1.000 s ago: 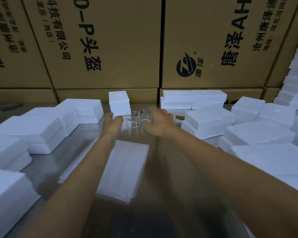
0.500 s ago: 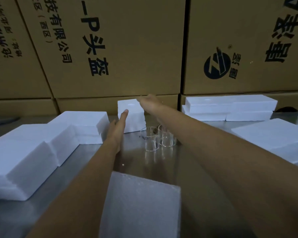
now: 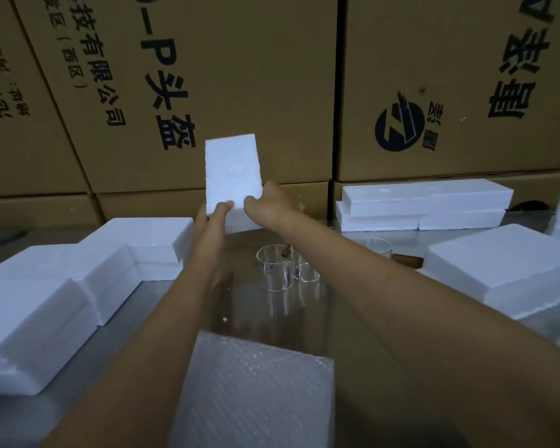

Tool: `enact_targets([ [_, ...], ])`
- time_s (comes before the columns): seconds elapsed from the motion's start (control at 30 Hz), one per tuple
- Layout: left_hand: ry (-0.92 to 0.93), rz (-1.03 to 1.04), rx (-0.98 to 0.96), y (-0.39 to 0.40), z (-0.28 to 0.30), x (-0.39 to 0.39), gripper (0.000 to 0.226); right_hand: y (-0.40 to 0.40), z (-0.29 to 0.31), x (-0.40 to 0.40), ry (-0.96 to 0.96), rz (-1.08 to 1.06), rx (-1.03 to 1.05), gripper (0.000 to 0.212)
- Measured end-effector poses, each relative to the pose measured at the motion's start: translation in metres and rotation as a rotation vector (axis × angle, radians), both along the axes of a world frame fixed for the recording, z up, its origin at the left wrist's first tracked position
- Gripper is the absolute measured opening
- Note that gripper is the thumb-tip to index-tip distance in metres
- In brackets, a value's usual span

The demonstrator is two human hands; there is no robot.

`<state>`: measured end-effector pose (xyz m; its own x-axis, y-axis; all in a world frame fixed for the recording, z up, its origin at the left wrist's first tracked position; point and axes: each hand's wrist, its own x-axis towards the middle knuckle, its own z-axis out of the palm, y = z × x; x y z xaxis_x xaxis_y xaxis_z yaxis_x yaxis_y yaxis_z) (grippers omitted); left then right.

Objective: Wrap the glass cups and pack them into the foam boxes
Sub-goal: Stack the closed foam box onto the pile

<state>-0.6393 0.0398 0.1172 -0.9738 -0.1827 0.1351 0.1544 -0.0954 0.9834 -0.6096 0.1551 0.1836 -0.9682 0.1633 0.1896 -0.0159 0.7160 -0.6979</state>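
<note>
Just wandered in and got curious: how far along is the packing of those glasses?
Barely started. Nothing looks wrapped: two cups stand bare on the table, and the bubble wrap lies flat. In hand: left hand and right hand hold up a foam box. Left: wrapping the cups and boxing them.

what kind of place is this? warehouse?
Probably a warehouse packing station: stacked brown cardboard cartons with printed Chinese text form the backdrop, white foam boxes are piled on a reflective metal table, and a sheet of clear bubble wrap lies ready.
</note>
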Motion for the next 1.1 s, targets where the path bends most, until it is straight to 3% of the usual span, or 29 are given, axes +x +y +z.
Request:
enact_targets([
  [0.13,0.103,-0.056,0.048,0.006,0.047,0.043,0.037,0.009,0.027,0.047,0.102,-0.009,-0.261,0.043],
  [0.33,0.078,-0.068,0.051,0.015,0.075,0.121,0.028,0.010,0.040,0.145,0.090,-0.097,-0.307,0.049],
  [0.47,0.006,-0.128,0.113,0.014,0.085,0.192,0.031,0.017,0.039,0.224,0.074,-0.130,-0.420,0.036],
  [0.53,-0.041,-0.214,0.122,0.008,0.079,0.227,0.041,0.028,0.031,0.264,0.138,-0.184,-0.528,0.031],
  [0.63,-0.076,-0.330,0.034,-0.007,0.056,0.277,0.035,0.053,0.004,0.322,0.274,-0.334,-0.639,0.018],
  [0.77,-0.197,-0.412,0.005,-0.013,0.025,0.322,0.020,0.072,-0.038,0.380,0.148,-0.261,-0.626,0.066],
  [0.9,-0.336,-0.467,-0.009,0.005,0.004,0.355,0.038,0.072,-0.074,0.415,0.122,-0.187,-0.626,0.069],
  [1.0,-0.239,-0.421,-0.030,0.019,-0.006,0.362,0.042,0.076,-0.090,0.429,0.161,-0.264,-0.639,0.058],
  [1.1,-0.090,-0.295,-0.103,0.028,-0.009,0.360,0.017,0.078,-0.097,0.429,0.183,-0.303,-0.679,0.051],
])
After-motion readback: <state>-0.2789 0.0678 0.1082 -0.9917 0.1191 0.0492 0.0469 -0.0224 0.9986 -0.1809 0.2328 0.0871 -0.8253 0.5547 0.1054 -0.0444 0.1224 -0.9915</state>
